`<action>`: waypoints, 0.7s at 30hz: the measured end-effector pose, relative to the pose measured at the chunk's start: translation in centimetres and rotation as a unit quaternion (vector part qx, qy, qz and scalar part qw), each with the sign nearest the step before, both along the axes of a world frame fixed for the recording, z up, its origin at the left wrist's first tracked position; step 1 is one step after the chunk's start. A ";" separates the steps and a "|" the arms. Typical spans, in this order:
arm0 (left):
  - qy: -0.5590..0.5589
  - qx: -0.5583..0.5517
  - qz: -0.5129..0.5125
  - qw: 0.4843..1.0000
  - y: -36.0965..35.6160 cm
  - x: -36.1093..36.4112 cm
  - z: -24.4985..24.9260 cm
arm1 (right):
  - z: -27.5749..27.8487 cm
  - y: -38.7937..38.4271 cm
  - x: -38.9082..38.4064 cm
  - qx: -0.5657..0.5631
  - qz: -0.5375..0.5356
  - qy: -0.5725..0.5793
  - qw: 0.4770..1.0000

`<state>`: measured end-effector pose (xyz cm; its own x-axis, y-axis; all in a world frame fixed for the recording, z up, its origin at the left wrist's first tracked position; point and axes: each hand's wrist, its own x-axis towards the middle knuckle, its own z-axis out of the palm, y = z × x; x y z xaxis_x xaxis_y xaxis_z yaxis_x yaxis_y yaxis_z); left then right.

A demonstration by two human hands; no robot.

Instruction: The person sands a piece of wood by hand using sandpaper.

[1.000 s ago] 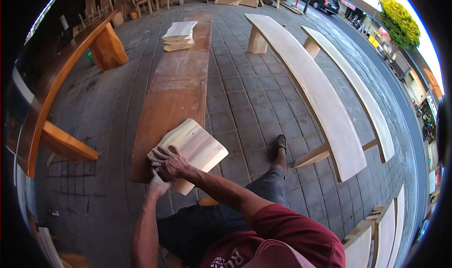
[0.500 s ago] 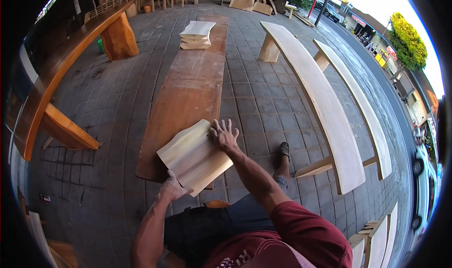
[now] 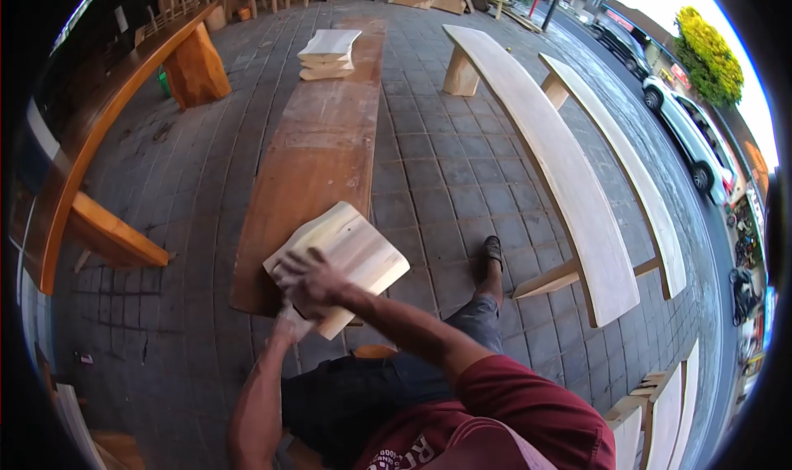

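A pale wooden board [image 3: 351, 243] with a wavy edge lies askew across the near end of a long brown wooden bench [image 3: 289, 173], part of it jutting past the bench's edge. My left hand [image 3: 294, 321] grips the board's near left corner; its fingers are partly hidden behind my other hand. Across the left part of the board lies my right hand [image 3: 312, 278], fingers spread and smeared by motion, close above my left hand. Whether anything is under its palm I cannot make out.
Several similar boards are stacked [image 3: 328, 53] at the bench's far end. Two pale long benches [image 3: 553, 156] stand to the right, a glossy orange-brown table [image 3: 115, 99] to the left. Boards [image 3: 660, 412] stand at lower right. Cars [image 3: 689, 132] line the street beyond the paving.
My right hand has swept from the board's far right edge leftward and nearer, over to my left hand. My left hand keeps its place at the near left corner.
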<state>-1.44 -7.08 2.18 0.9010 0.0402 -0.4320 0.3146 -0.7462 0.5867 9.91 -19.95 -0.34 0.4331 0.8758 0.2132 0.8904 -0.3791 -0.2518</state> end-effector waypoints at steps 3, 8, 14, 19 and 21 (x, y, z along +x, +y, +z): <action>0.005 -0.010 0.040 0.999 0.3 -0.1 -1.4 | -0.8 -4.8 4.5 0.009 -0.092 0.009 0.996; 0.046 0.047 0.052 0.996 0.6 0.8 -2.7 | 0.1 -6.4 6.2 0.013 -0.289 -0.030 0.957; 0.041 0.070 -0.028 0.996 1.5 1.1 -4.6 | 2.8 0.3 -3.0 0.011 -0.098 0.012 0.995; -0.017 0.011 0.005 1.000 1.7 0.6 -6.7 | 1.2 -2.6 0.2 0.003 -0.005 -0.014 1.000; -0.007 -0.024 0.051 0.998 1.0 0.2 -3.3 | 0.2 -5.2 3.3 -0.027 -0.056 -0.061 0.996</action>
<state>-1.27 -6.06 -1.10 0.8989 0.1113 -0.4238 0.3792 -0.6822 0.6252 13.19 -25.18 -0.16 0.5021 0.8351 0.2247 0.8648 -0.4872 -0.1216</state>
